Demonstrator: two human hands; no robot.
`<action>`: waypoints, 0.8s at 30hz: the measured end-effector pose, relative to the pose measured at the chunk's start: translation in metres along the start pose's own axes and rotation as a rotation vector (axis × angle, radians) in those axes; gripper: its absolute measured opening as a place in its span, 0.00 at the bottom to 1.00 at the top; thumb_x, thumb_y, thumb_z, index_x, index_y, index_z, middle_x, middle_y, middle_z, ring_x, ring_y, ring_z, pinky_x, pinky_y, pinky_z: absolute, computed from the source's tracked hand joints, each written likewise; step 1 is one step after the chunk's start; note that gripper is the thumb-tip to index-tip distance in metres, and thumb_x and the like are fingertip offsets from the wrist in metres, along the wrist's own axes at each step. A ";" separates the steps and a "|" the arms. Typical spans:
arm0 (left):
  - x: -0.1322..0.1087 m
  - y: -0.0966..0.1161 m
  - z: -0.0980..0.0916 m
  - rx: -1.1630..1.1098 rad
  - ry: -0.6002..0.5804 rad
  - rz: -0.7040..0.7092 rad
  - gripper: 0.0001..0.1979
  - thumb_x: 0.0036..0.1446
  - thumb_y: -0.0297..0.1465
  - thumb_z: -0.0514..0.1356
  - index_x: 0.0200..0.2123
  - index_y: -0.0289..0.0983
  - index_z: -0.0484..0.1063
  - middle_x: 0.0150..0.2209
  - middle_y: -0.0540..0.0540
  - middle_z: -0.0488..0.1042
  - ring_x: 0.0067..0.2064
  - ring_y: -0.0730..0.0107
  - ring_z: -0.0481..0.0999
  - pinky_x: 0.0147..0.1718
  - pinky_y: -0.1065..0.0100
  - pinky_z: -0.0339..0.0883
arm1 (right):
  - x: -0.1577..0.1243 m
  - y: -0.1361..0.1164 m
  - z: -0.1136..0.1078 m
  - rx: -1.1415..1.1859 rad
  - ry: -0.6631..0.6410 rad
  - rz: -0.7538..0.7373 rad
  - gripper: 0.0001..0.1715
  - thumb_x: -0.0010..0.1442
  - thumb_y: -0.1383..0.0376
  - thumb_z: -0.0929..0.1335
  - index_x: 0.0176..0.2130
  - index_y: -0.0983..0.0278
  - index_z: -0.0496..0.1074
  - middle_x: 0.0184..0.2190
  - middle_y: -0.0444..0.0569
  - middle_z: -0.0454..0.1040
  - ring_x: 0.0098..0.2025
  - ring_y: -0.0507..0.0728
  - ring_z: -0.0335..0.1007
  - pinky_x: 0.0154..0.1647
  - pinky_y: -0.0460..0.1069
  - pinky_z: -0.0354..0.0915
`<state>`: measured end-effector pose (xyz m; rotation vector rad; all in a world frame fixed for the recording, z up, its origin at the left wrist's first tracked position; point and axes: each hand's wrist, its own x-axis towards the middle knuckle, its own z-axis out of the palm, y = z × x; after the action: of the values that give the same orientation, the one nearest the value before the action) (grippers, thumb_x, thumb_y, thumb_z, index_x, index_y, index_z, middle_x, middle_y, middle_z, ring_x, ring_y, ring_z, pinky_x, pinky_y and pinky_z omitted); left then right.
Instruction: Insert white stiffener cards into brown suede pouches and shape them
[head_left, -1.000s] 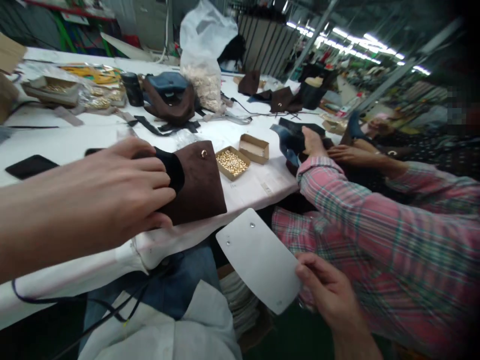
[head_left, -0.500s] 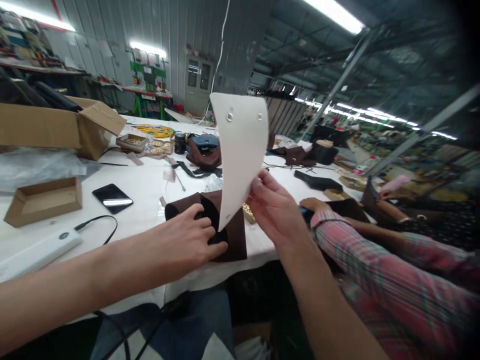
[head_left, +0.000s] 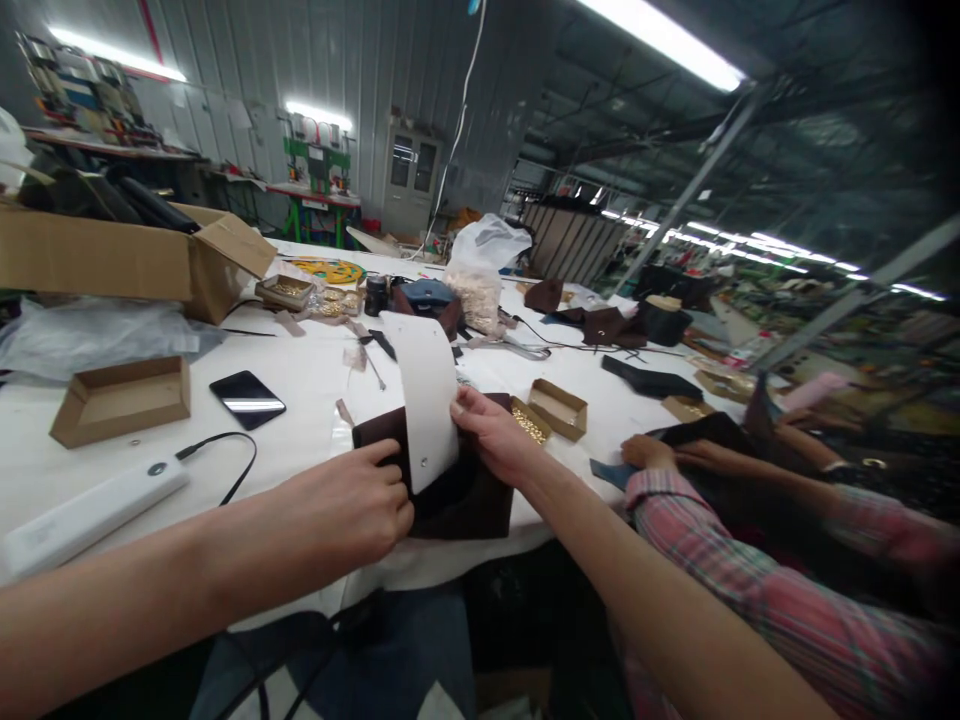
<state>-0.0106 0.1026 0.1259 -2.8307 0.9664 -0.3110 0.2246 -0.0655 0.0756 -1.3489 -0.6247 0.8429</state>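
My right hand pinches the right edge of a curved white sheet, which looks like a template with small holes or eyelets near its ends. The sheet's lower end overlaps the opening of a dark brown fabric piece, perhaps a bag, at the table's front edge. Curled fingers of my left hand grip the left side of that fabric; the fingertips are partly hidden. Black lining shows below the sheet. Just beyond my right hand lies a small box of gold-coloured metal parts.
A phone, an empty cardboard tray and a white corded device lie to the left. Another small box stands right of centre. At the right, a co-worker's plaid sleeve and hands reach over the table edge.
The white sheet has come down from upright in the air to the brown fabric, with its eyelet end now lower. My left hand's spread fingers have closed on the fabric.
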 end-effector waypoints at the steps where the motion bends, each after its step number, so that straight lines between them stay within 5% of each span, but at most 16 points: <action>1: -0.002 -0.002 -0.001 0.022 0.009 -0.006 0.09 0.64 0.22 0.63 0.45 0.39 0.77 0.37 0.45 0.80 0.42 0.55 0.79 0.61 0.50 0.62 | 0.000 0.001 -0.007 -0.052 0.003 -0.015 0.30 0.60 0.48 0.80 0.51 0.60 0.71 0.42 0.43 0.77 0.43 0.53 0.67 0.48 0.48 0.60; 7: -0.008 -0.012 -0.001 0.126 0.005 -0.046 0.13 0.64 0.21 0.61 0.50 0.35 0.77 0.38 0.43 0.79 0.41 0.53 0.77 0.63 0.45 0.60 | -0.004 -0.002 -0.042 -0.620 -0.103 -0.044 0.20 0.72 0.48 0.68 0.50 0.61 0.70 0.45 0.45 0.76 0.45 0.54 0.67 0.52 0.50 0.62; 11: -0.011 -0.015 0.006 0.149 -0.032 -0.072 0.16 0.66 0.20 0.60 0.55 0.35 0.76 0.45 0.42 0.79 0.48 0.50 0.76 0.58 0.46 0.62 | -0.006 -0.016 -0.058 -0.883 -0.184 0.014 0.12 0.70 0.57 0.69 0.48 0.62 0.76 0.45 0.48 0.78 0.47 0.57 0.69 0.52 0.51 0.62; 16: -0.013 -0.016 0.003 0.133 -0.084 -0.089 0.18 0.67 0.20 0.60 0.58 0.35 0.75 0.43 0.45 0.77 0.43 0.53 0.74 0.47 0.50 0.63 | -0.002 -0.034 -0.068 -1.169 -0.336 0.108 0.08 0.65 0.63 0.70 0.43 0.61 0.80 0.42 0.48 0.82 0.42 0.57 0.72 0.43 0.49 0.62; 24: -0.007 -0.016 -0.001 0.174 -0.103 -0.085 0.09 0.70 0.22 0.59 0.49 0.36 0.76 0.41 0.44 0.77 0.43 0.54 0.74 0.48 0.49 0.63 | 0.003 -0.020 -0.059 -1.480 -0.366 0.228 0.24 0.46 0.77 0.72 0.42 0.61 0.86 0.37 0.51 0.84 0.30 0.55 0.71 0.33 0.49 0.59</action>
<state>-0.0073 0.1196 0.1292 -2.7041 0.7606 -0.2435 0.2773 -0.0969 0.0867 -2.6359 -1.5629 0.7865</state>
